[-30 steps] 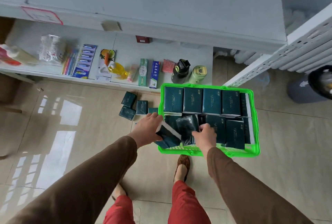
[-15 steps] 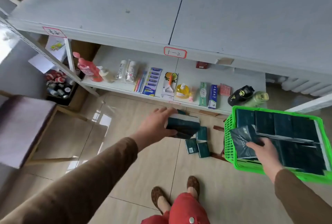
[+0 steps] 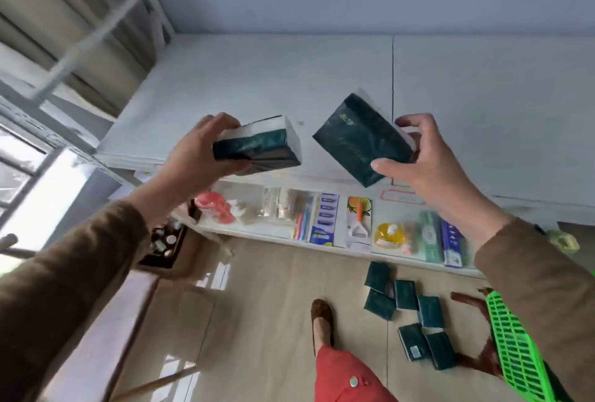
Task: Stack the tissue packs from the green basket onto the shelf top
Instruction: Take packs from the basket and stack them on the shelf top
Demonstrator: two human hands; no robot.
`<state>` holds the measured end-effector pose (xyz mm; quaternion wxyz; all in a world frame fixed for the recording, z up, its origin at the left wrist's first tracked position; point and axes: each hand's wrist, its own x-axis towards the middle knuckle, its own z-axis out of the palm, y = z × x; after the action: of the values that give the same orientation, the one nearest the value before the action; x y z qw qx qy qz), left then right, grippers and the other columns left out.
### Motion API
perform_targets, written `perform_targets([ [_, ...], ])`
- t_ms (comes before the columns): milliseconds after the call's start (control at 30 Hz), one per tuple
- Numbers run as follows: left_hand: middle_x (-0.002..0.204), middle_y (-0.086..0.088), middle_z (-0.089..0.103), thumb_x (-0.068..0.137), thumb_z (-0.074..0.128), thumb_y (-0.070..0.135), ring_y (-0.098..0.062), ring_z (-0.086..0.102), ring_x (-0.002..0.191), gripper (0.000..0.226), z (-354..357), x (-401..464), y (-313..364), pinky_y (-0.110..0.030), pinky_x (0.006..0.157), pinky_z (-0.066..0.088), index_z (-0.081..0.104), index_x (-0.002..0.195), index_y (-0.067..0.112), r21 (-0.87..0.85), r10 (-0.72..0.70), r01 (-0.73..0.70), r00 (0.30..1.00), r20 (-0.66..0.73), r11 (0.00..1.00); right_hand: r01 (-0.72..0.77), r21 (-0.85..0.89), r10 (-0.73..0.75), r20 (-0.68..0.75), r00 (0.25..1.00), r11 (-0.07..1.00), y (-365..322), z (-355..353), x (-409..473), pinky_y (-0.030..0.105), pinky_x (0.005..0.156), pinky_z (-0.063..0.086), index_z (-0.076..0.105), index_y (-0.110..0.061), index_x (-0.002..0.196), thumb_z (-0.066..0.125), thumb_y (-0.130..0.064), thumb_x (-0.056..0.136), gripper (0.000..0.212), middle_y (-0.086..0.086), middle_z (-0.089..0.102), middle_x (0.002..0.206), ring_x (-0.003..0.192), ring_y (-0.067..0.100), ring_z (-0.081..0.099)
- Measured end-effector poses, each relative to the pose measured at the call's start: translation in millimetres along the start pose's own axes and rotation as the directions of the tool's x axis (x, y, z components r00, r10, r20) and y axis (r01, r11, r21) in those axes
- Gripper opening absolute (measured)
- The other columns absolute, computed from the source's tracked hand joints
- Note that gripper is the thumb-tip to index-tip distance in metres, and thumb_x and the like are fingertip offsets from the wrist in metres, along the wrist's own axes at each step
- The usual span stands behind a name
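Note:
My left hand (image 3: 190,157) grips a dark green tissue pack (image 3: 257,145), possibly two stacked, held flat above the front of the white shelf top (image 3: 273,79). My right hand (image 3: 421,163) grips another dark green tissue pack (image 3: 360,140), tilted, also over the front of the shelf top. Both packs hang in the air, apart from the surface. The green basket (image 3: 515,347) shows only its left wall at the lower right, behind my right sleeve. Its contents are hidden.
Several loose tissue packs (image 3: 409,311) lie on the tiled floor by the basket. The lower shelf (image 3: 338,240) carries toothbrushes, toothpaste, a yellow bottle and a pink bottle. A box of small items (image 3: 164,244) sits at the left. My foot (image 3: 322,318) stands on the floor.
Both hands rose from basket height to above the shelf top, each carrying a tissue pack. My view swung up and left, pushing the basket to the frame's lower right.

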<state>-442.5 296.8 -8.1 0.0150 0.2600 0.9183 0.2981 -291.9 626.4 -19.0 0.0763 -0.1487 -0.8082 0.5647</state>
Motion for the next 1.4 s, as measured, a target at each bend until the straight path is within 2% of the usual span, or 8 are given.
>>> perform_targets([
  [133,0.105,0.0,0.051,0.069,0.088,0.019,-0.021,0.054,0.091,0.051,-35.4,93.2,-76.0,-0.015,0.076,0.038,0.061,0.111,0.025,0.067,-0.051,0.055,0.997,-0.062,0.996,0.019,0.082,-0.014,-0.067,0.998,0.996,-20.4,63.6,121.3,0.011,0.063,0.047,0.045,-0.029,0.117,0.087,-0.026,0.071,0.062,-0.002,0.065,0.104,0.086,0.008,0.063],
  [300,0.115,-0.011,0.054,0.069,0.088,0.025,-0.032,0.049,0.111,0.053,-78.1,202.6,-158.7,-0.038,0.097,0.041,0.065,0.116,0.018,0.238,-0.112,0.137,0.987,-0.113,0.961,0.036,0.17,-0.025,-0.066,0.997,0.985,-41.8,141.5,248.0,0.031,0.078,0.052,0.052,-0.018,0.112,0.084,-0.018,0.073,0.05,0.01,0.062,0.1,0.083,0.013,0.057],
  [467,0.092,0.001,0.058,0.072,0.086,0.026,-0.025,0.056,0.088,0.036,-104.4,314.1,-231.5,-0.038,0.071,0.045,0.056,0.093,0.025,0.31,-0.083,0.083,0.996,-0.015,0.947,0.042,0.092,-0.032,-0.112,0.993,0.995,-50.7,209.1,354.1,0.017,0.057,0.034,0.049,-0.016,0.103,0.083,-0.017,0.07,0.048,-0.012,0.042,0.074,0.058,-0.002,0.041],
  [567,0.093,0.002,0.059,0.072,0.086,0.024,-0.024,0.058,0.086,0.039,-109.2,355.8,-257.6,-0.037,0.071,0.049,0.055,0.096,0.025,0.333,-0.08,0.066,0.996,0.029,0.941,0.056,0.076,-0.045,-0.138,0.989,0.996,-47.1,231.2,391.5,0.009,0.049,0.034,0.045,-0.018,0.096,0.083,-0.014,0.071,0.045,-0.012,0.04,0.071,0.049,-0.007,0.041],
  [733,0.085,0.004,0.058,0.073,0.085,0.025,-0.018,0.056,0.075,0.039,-114.6,426.6,-293.8,-0.032,0.057,0.041,0.051,0.092,0.027,0.411,0.008,-0.06,0.992,0.126,0.91,0.049,0.06,-0.038,-0.178,0.983,0.997,-50.2,279.7,454.3,0.008,0.054,0.037,0.043,-0.014,0.1,0.083,-0.012,0.072,0.049,-0.011,0.04,0.074,0.055,-0.003,0.038],
  [1000,0.104,-0.011,0.058,0.079,0.076,0.042,-0.032,0.043,0.106,0.042,-109.2,483.0,-327.1,-0.042,0.079,0.042,0.058,0.109,0.018,0.579,0.07,-0.146,0.986,0.153,0.802,0.076,-0.101,-0.096,-0.21,0.973,0.992,-57.8,314.7,522.6,0.034,0.075,0.046,0.05,-0.005,0.102,0.081,-0.017,0.077,0.042,-0.001,0.045,0.088,0.08,0.016,0.045],
  [1100,0.108,-0.014,0.056,0.077,0.076,0.045,-0.036,0.041,0.107,0.05,-110.0,486.8,-327.1,-0.045,0.086,0.04,0.061,0.112,0.013,0.664,0.142,-0.183,0.983,0.116,0.725,0.081,-0.075,-0.1,-0.295,0.95,0.994,-56.8,324.1,525.8,0.03,0.081,0.049,0.049,-0.01,0.11,0.082,-0.017,0.076,0.048,-0.003,0.048,0.094,0.087,0.017,0.052],
  [1400,0.109,-0.016,0.059,0.075,0.08,0.034,-0.036,0.044,0.105,0.05,-105.8,489.1,-330.7,-0.046,0.081,0.041,0.052,0.109,0.011,0.733,0.254,-0.231,0.964,0.082,0.64,-0.036,-0.217,-0.039,-0.335,0.942,0.976,-61.9,343.9,532.6,0.043,0.09,0.05,0.047,-0.005,0.114,0.075,-0.015,0.084,0.042,0.01,0.052,0.118,0.102,0.027,0.057],
])
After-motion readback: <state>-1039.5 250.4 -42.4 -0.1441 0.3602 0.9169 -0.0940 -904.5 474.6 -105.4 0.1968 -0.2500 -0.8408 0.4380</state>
